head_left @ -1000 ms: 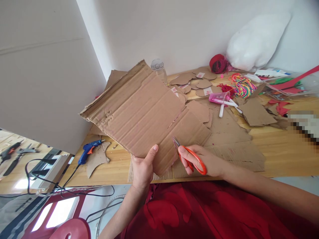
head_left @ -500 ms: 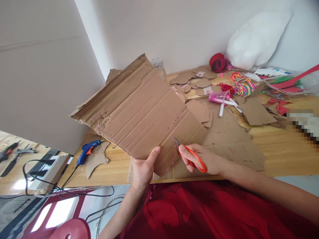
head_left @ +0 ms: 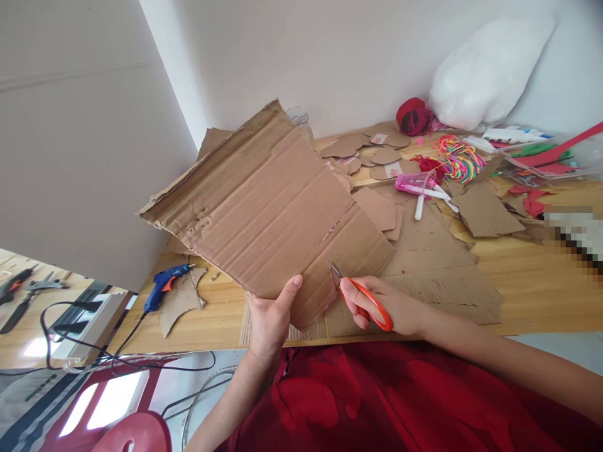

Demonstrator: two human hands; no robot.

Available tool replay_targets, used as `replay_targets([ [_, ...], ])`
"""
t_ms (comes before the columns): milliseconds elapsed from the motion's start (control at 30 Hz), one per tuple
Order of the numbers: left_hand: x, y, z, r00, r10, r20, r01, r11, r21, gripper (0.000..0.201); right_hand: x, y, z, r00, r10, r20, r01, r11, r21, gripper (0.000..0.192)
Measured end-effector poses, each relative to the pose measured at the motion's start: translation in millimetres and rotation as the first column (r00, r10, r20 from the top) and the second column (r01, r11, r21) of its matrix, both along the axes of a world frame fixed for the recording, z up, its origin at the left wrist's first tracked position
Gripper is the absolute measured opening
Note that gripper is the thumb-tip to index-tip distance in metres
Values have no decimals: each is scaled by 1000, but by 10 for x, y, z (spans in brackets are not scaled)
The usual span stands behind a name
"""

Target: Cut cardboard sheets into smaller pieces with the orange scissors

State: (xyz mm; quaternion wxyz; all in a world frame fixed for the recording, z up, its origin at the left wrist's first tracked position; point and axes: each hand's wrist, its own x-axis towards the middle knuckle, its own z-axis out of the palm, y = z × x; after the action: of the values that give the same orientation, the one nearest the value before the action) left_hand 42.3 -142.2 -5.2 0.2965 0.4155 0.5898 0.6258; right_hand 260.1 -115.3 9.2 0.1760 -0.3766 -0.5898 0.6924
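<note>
Cardboard sheet (head_left: 268, 207) held tilted above near edge of worktop (head_left: 541, 289), long axis running from near right up toward far left corner. Left hand (head_left: 271, 320) clamped on lower near corner, thumb on top face. Right hand (head_left: 391, 307) closed through orange scissors (head_left: 362, 301), just right of sheet; blades slightly apart, tips touching or nearly touching sheet's near right edge. Blue glue gun (head_left: 167, 285) near left edge; cardboard offcuts (head_left: 485, 213) beyond.

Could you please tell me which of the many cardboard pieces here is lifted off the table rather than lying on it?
The large corrugated sheet, pinched at its lower edge by the left hand. The rounded cutouts and scraps all lie on the table.
</note>
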Motion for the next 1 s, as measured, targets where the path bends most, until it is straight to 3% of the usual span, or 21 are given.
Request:
replay_targets([
  [300,-43,-18,-38,995,-30,-98,35,998,51,52,10,41,111,997,61,43,-61,998,7,68],
  [500,-5,-57,23,966,-1,-258,11,999,40,52,-20,72,142,998,41,44,-41,999,-3,74],
  [800,100,-77,-81,992,-103,69,104,994,-20,55,-63,71,119,999,-50,7,50,998,46,71],
  [1000,139,-85,-70,986,-91,141,97,995,-37,56,-77,52,118,992,-113,58,107,989,100,68],
])
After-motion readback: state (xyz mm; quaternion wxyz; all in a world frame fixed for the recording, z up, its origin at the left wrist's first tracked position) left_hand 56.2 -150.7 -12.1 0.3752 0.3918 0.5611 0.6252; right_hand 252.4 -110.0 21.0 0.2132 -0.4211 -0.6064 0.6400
